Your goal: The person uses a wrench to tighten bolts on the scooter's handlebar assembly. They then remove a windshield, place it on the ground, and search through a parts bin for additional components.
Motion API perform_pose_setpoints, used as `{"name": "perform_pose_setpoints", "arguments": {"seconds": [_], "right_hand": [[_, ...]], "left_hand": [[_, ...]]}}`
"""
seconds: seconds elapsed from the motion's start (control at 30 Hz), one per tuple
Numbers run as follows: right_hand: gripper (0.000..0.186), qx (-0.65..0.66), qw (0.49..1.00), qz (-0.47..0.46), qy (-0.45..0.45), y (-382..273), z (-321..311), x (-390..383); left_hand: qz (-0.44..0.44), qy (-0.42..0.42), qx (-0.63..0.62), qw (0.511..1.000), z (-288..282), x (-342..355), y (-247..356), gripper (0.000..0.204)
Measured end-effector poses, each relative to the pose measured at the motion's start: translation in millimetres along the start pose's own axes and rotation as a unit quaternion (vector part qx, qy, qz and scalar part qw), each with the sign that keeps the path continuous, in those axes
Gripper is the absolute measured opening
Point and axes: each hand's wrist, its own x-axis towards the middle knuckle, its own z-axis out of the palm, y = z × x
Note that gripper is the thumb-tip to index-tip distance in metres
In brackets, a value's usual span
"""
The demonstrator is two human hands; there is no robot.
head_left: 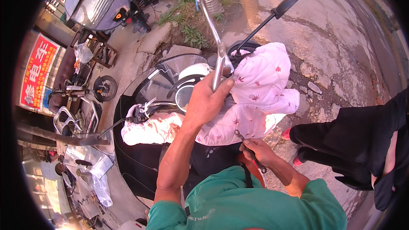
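My left hand is wrapped round the lower end of a bent silver metal tube, which rises in front of an electric scooter's handlebar. In my right hand, held low near my body, is a dark wrench with its ring end pointing up and away. Between the hands lies a pink quilted scooter apron with dark red leaf prints, draped over the handlebar and front. Beyond my left hand show the round dial and the clear windshield. The tube's lowest end is hidden by my fist.
A black mirror sticks out at the upper right, another mirror at the left. At the right stands a person in black clothes and red shoes. Parked bikes and a red sign are at the left; broken concrete lies beyond.
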Motion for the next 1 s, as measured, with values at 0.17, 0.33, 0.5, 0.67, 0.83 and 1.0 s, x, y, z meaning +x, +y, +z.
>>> {"name": "perform_pose_setpoints", "arguments": {"seconds": [0.17, 0.33, 0.5, 0.67, 0.83, 1.0], "right_hand": [[0.022, 0.061, 0.992, -0.068, -0.087, -3, 0, 4], [0.026, -0.061, 0.993, -0.060, -0.087, 0, 20, 16], [0.036, -0.255, 0.943, -0.102, -0.186, 13, 63, 27], [0.032, -0.283, 0.926, -0.049, -0.246, 14, 94, 32], [0.029, -0.296, 0.914, 0.012, -0.276, 16, 113, 30], [0.023, -0.345, 0.901, 0.035, -0.259, 29, 143, 35]], "left_hand": [[0.040, 0.002, -0.059, 0.997, 1, -46, -18, 0.037], [-0.142, -0.001, -0.367, 0.919, 3, -105, -65, 0.039], [-0.201, 0.127, -0.596, 0.767, 2, -151, -105, 0.037], [-0.213, 0.224, -0.508, 0.804, -12, -183, -114, 0.039], [-0.207, 0.270, -0.488, 0.804, -32, -230, -149, 0.056], [-0.254, 0.384, -0.520, 0.719, -87, -322, -179, 0.050]]}}
